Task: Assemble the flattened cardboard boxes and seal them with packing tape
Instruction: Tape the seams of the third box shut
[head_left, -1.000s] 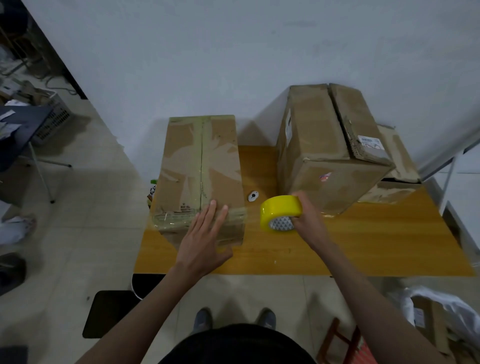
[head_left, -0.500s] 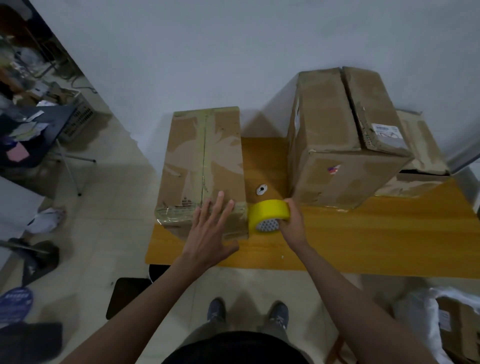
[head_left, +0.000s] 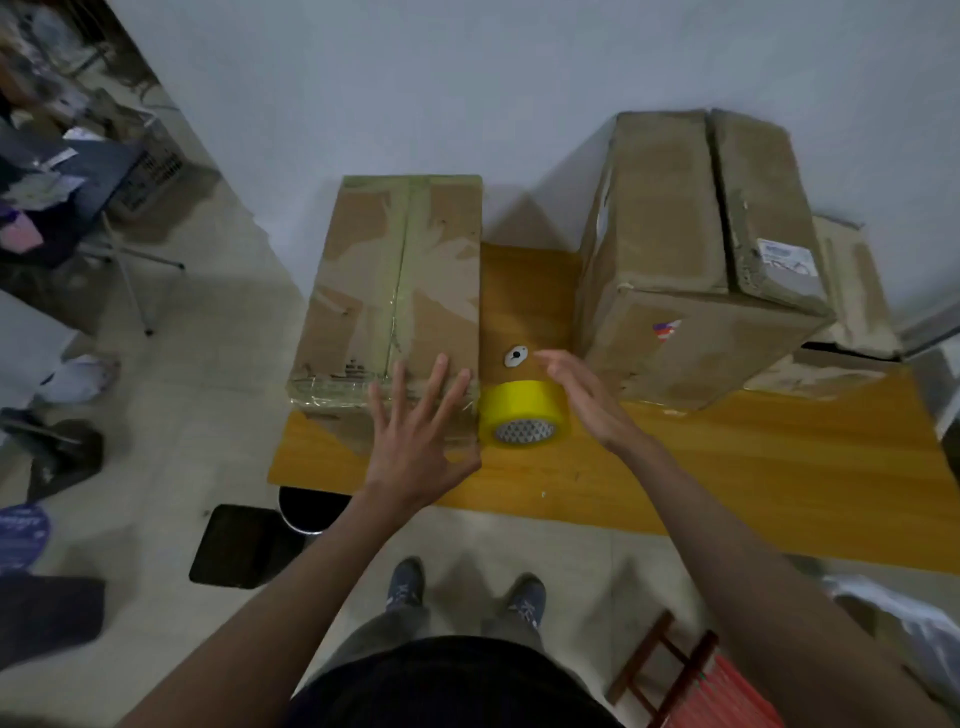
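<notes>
On wooden worktop (head_left: 727, 467), taped cardboard box (head_left: 395, 291) lies at 9 o'clock side. Left hand (head_left: 415, 441) flat on box's near end, fingers spread, grip released. Yellow tape roll (head_left: 522, 415) stands on edge just beside box's near right corner. Right hand (head_left: 587, 400) at roll's 3 o'clock, fingers straight, grip released, clasping nothing. Larger cardboard box (head_left: 685, 270) at 1 o'clock.

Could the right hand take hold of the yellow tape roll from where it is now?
Probably yes. The right hand is open just beside the yellow tape roll, which stands on the table against the near box. Nothing lies between them; the left hand rests on the box, clear of the roll.
</notes>
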